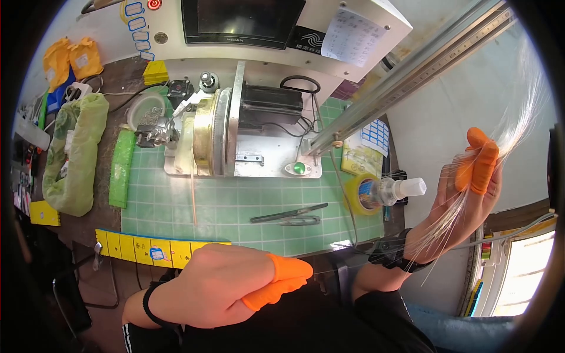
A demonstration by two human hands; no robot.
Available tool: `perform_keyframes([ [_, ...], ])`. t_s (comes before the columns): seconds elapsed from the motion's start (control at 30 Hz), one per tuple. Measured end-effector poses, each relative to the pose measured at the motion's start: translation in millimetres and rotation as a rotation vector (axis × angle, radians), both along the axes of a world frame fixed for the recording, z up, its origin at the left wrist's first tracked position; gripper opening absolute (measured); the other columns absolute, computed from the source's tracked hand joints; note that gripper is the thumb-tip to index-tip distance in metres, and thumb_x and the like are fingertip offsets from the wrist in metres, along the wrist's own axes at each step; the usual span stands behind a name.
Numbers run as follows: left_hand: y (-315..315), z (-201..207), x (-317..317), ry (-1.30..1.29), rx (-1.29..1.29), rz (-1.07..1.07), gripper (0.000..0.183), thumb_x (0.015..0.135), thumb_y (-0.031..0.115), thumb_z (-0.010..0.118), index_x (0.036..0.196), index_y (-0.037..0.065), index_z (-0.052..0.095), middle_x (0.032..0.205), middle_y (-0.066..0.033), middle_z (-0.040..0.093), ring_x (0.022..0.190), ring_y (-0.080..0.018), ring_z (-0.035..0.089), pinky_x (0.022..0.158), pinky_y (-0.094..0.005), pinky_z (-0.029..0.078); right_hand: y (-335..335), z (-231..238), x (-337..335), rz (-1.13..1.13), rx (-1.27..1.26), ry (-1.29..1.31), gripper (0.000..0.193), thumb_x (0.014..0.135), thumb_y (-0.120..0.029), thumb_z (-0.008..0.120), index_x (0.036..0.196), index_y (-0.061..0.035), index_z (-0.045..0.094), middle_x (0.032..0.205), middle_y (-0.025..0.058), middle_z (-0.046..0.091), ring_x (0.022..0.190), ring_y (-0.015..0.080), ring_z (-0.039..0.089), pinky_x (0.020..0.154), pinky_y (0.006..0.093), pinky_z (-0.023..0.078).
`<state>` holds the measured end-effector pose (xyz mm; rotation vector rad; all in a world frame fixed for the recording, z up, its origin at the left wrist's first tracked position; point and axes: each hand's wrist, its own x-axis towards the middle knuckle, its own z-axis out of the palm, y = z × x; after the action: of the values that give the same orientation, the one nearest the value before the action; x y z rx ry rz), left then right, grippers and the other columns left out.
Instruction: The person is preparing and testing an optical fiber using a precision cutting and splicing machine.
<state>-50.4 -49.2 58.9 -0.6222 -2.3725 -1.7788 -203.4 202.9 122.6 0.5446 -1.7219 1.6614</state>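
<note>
My right hand (468, 185), raised at the right, wears orange finger covers. It is closed around a loose bundle of fine, pale, translucent fibres (521, 112). The bundle fans upward above the fingers, and its thinner ends hang down past my wrist. My left hand (226, 286) is at the lower middle, near the front edge of the bench. Its thumb and forefinger, in orange covers too, are pinched together on a fine fibre strand (322, 273), which runs faintly toward the right. The tips of the pinch are hidden inside the covers.
A machine with a brass-coloured wheel (204, 136) and black motor (272, 106) stands on a green gridded mat (159, 203). Tweezers (288, 213), yellow tape (355, 197) and a clear bottle (391, 191) lie nearby. A metal rail (406, 73) slants across. A lined bin (73, 156) sits left.
</note>
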Motion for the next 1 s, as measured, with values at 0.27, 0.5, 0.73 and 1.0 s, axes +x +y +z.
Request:
perform_keyframes([
  [0.27, -17.8, 3.8, 7.9, 0.212, -0.039, 0.095, 0.027, 0.078, 0.005, 0.085, 0.104, 0.005, 0.079, 0.065, -0.0021, 0.057, 0.050, -0.0185, 0.054, 0.047, -0.0290, 0.041, 28.5, -0.3, -10.9, -0.012, 0.080, -0.093, 0.042, 0.108, -0.029, 0.058, 0.121, 0.0107, 0.063, 0.085, 0.0123, 0.068, 0.052, 0.0088, 0.052, 0.045, 0.0204, 0.040],
  [0.5, -18.2, -3.1, 12.9, 0.340, -0.165, 0.195, 0.028, 0.076, 0.006, 0.086, 0.103, 0.002, 0.078, 0.062, -0.0022, 0.052, 0.049, -0.0177, 0.053, 0.045, -0.0301, 0.039, 57.0, -4.2, -19.6, -0.221, 0.163, -0.082, 0.062, 0.108, -0.056, 0.039, 0.147, -0.0088, 0.050, 0.151, 0.0194, 0.048, 0.128, 0.0332, 0.057, 0.110, 0.0484, 0.045],
  [0.73, -11.8, -8.4, 5.9, 0.354, -0.273, 0.109, 0.021, 0.079, 0.008, 0.080, 0.099, 0.004, 0.073, 0.068, -0.0029, 0.056, 0.055, -0.0191, 0.056, 0.049, -0.0324, 0.042, 54.1, 5.4, 57.0, -0.223, 0.429, 0.498, 0.050, 0.102, -0.042, 0.055, 0.136, -0.0053, 0.060, 0.133, 0.0215, 0.062, 0.122, 0.0328, 0.063, 0.105, 0.0504, 0.050],
  [1.0, -40.2, -10.1, 27.3, 0.325, -0.365, 0.162, 0.018, 0.076, 0.010, 0.078, 0.094, 0.010, 0.074, 0.072, -0.0007, 0.057, 0.059, -0.0203, 0.058, 0.052, -0.0327, 0.045, -70.3, -7.8, 69.7, 0.639, 1.191, 0.155, 0.044, 0.066, -0.036, 0.090, 0.091, -0.0025, 0.076, 0.085, 0.0111, 0.068, 0.067, 0.0266, 0.065, 0.055, 0.0346, 0.050],
])
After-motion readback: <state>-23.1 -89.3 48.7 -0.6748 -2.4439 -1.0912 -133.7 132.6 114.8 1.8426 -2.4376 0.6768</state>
